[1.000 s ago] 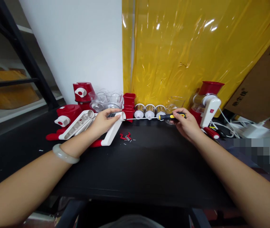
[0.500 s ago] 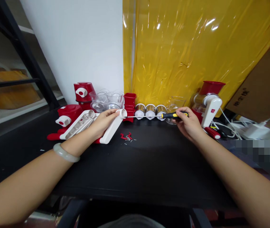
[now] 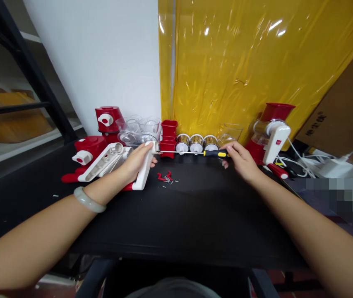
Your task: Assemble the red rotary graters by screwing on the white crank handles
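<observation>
My left hand is closed around a white crank handle with a red grip at its lower end. In my right hand is a screwdriver with a black and yellow handle, the fingers on the handle's rear end. Its long shaft runs level to the left, and the tip is at the round socket on top of the crank handle; how far in it reaches is hidden. Below on the table lie small red plastic parts among several loose screws.
White crank arms and red grater bodies stand at left beside clear plastic cups. Behind are red hoppers and grater drums. An assembled grater stands at right near white cables.
The crank handle has turned more upright and moved slightly left. The screwdriver has shifted left with it, and my right hand's fingers have changed position at the handle's end.
</observation>
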The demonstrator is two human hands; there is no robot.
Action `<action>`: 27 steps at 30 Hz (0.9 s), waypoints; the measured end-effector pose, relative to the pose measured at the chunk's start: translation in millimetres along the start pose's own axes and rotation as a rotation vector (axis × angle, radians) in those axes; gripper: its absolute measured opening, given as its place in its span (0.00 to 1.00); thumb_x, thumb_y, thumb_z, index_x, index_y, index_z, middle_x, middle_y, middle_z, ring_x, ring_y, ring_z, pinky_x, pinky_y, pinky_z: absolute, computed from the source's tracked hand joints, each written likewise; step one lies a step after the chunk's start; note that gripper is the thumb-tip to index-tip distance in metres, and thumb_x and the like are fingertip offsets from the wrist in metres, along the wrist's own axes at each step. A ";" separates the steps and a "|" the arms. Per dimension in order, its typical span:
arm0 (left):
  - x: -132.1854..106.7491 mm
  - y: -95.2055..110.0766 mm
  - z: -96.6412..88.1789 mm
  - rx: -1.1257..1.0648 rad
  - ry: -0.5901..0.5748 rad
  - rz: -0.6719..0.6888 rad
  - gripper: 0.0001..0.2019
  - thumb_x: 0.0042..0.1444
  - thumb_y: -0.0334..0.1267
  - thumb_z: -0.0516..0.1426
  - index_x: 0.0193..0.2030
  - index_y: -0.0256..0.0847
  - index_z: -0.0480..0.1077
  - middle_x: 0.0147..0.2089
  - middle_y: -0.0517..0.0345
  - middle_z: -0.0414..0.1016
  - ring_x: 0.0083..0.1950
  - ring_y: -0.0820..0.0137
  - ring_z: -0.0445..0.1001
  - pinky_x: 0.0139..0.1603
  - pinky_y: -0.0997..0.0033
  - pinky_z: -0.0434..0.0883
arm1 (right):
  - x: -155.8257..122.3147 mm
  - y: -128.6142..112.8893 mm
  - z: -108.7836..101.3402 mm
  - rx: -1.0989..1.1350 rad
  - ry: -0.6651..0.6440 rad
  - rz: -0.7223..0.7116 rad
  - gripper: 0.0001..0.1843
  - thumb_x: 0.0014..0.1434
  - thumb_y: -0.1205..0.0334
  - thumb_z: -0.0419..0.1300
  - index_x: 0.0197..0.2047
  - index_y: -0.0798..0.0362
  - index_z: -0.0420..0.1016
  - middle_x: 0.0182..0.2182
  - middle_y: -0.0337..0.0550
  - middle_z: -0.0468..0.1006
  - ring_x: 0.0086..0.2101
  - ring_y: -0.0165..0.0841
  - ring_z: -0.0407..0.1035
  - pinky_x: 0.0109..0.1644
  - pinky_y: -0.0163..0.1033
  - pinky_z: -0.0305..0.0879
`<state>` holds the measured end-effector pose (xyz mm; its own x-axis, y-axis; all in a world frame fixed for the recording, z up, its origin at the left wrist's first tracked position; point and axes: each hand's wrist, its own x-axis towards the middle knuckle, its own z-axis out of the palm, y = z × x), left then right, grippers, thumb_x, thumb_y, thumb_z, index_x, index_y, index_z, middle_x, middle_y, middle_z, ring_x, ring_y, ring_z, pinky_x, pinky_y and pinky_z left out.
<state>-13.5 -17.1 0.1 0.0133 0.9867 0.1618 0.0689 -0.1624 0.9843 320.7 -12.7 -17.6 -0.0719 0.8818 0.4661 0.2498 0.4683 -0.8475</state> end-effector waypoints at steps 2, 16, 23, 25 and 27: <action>-0.1 1.0 0.4 -0.119 -0.039 -0.051 0.14 0.62 0.50 0.55 0.42 0.40 0.66 0.30 0.57 0.75 0.23 0.74 0.68 0.24 0.73 0.67 | -1.5 0.0 0.1 -0.037 -0.002 0.007 0.26 0.60 0.31 0.56 0.37 0.47 0.71 0.18 0.35 0.68 0.18 0.31 0.64 0.22 0.38 0.62; -3.3 -1.4 3.0 -0.238 -0.130 -0.046 0.13 0.62 0.48 0.57 0.41 0.41 0.62 0.34 0.57 0.74 0.21 0.77 0.62 0.21 0.75 0.62 | 4.2 5.0 1.7 0.078 0.145 0.001 0.26 0.53 0.35 0.66 0.39 0.48 0.69 0.29 0.34 0.73 0.20 0.25 0.65 0.23 0.33 0.64; -2.7 -2.4 3.6 -0.254 -0.140 -0.056 0.10 0.64 0.45 0.55 0.41 0.41 0.61 0.35 0.56 0.75 0.21 0.78 0.63 0.21 0.76 0.62 | 6.6 9.5 2.0 0.167 0.162 0.006 0.21 0.52 0.43 0.69 0.41 0.47 0.72 0.40 0.38 0.74 0.27 0.25 0.69 0.30 0.35 0.70; -3.1 -2.2 3.7 -0.262 -0.145 -0.064 0.11 0.64 0.45 0.55 0.41 0.41 0.61 0.35 0.56 0.74 0.21 0.78 0.62 0.20 0.76 0.61 | 6.5 10.5 1.2 0.174 0.157 0.008 0.19 0.53 0.45 0.69 0.42 0.47 0.72 0.41 0.38 0.73 0.29 0.27 0.69 0.31 0.35 0.70; -3.6 -1.7 3.9 -0.265 -0.147 -0.067 0.11 0.64 0.45 0.56 0.40 0.41 0.60 0.34 0.56 0.74 0.21 0.78 0.62 0.20 0.76 0.61 | 6.1 10.8 0.3 0.171 0.153 0.011 0.18 0.53 0.49 0.68 0.43 0.46 0.72 0.42 0.39 0.73 0.31 0.28 0.69 0.32 0.36 0.71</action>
<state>-9.7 -20.5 -2.5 0.1629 0.9813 0.1027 -0.1880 -0.0713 0.9796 322.7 -2.3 -24.0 0.0800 0.8744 0.4786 0.0813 0.4728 -0.8774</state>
